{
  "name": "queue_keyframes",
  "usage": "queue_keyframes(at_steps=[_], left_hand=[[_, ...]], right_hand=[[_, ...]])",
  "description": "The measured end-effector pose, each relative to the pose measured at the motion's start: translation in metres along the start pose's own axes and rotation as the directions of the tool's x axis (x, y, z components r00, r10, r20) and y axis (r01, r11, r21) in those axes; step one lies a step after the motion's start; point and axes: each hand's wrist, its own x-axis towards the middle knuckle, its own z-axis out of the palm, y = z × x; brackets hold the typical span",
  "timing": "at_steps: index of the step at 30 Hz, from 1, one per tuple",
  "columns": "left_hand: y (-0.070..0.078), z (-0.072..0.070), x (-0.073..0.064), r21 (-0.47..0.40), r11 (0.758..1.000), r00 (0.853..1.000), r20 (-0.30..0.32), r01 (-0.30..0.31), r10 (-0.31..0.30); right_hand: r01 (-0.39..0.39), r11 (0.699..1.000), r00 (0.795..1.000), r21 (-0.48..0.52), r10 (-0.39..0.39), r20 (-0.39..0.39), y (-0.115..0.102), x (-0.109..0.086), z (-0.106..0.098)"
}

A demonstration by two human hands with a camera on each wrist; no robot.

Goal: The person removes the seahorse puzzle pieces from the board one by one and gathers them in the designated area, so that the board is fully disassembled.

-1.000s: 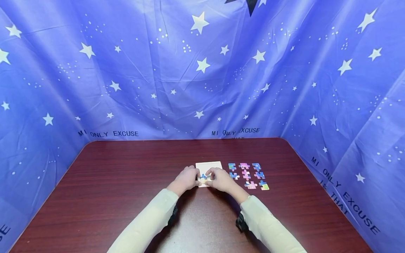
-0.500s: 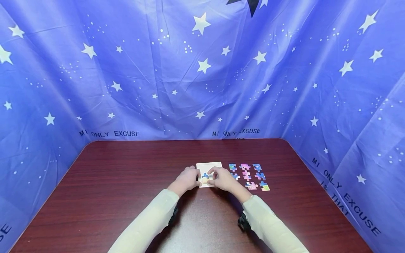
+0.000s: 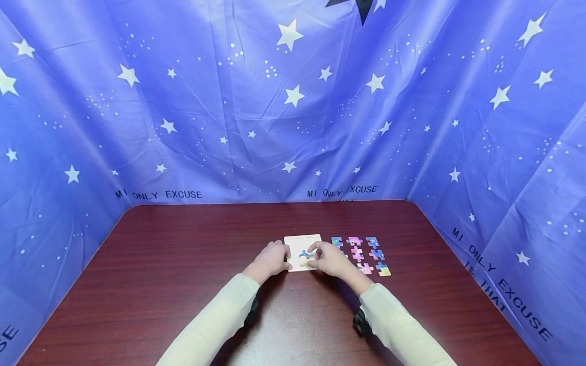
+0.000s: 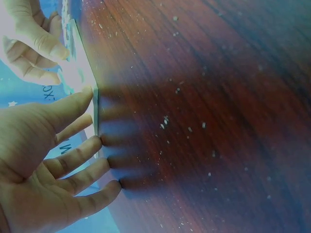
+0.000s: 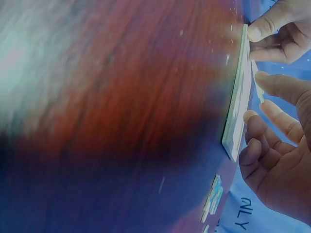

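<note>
A white square puzzle tray (image 3: pixel 299 241) lies on the table. My left hand (image 3: pixel 273 257) holds its left edge; in the left wrist view the thumb rests on the rim, and the other fingers of my left hand (image 4: pixel 63 165) reach down beside that edge. My right hand (image 3: pixel 330 259) pinches a blue and pale yellow jigsaw piece (image 3: pixel 304 255) between thumb and index finger over the tray's lower middle. Edge-on in the right wrist view, the jigsaw piece (image 5: pixel 258 87) is tilted just off the tray (image 5: pixel 238 107), and the lower fingers of my right hand (image 5: pixel 286 141) are loosely bent.
Several pink and blue jigsaw pieces (image 3: pixel 356 253) lie in rows right of the tray, partly behind my right hand. A corner piece (image 3: pixel 382 269) with yellow-green sits nearest at the right. Behind the dark red table (image 3: pixel 183 264) hangs a blue star-patterned curtain (image 3: pixel 256 101).
My right hand has slid rightward across the tray with the jigsaw piece, from near its left side to its middle. My left hand has stayed at the left edge.
</note>
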Motion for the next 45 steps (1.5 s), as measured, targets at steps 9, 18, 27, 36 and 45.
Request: queue_keyframes(at_steps=[9,18,27,36,45], left_hand=[[-0.002,0.001,0.001,-0.005,1.0,1.0,-0.005,-0.003,0.003],[-0.002,0.0,0.0,-0.011,1.0,1.0,-0.008,-0.009,0.009],[0.0,0.0,-0.001,-0.025,1.0,1.0,0.002,-0.002,0.002],[0.0,0.0,-0.001,-0.025,1.0,1.0,0.011,0.006,-0.006],[0.0,-0.002,-0.001,-0.023,1.0,1.0,0.011,0.009,-0.009]], right_hand=[[-0.003,1.0,1.0,-0.031,0.003,-0.004,0.008,-0.005,-0.007],[-0.004,0.999,1.0,-0.044,0.004,-0.008,0.013,-0.01,-0.015],[-0.019,0.999,1.0,-0.041,0.019,-0.008,0.02,-0.018,-0.023],[-0.002,1.0,1.0,-0.023,0.003,0.011,0.028,-0.025,-0.029],[-0.001,1.0,1.0,-0.02,0.002,0.021,0.037,-0.031,-0.034]])
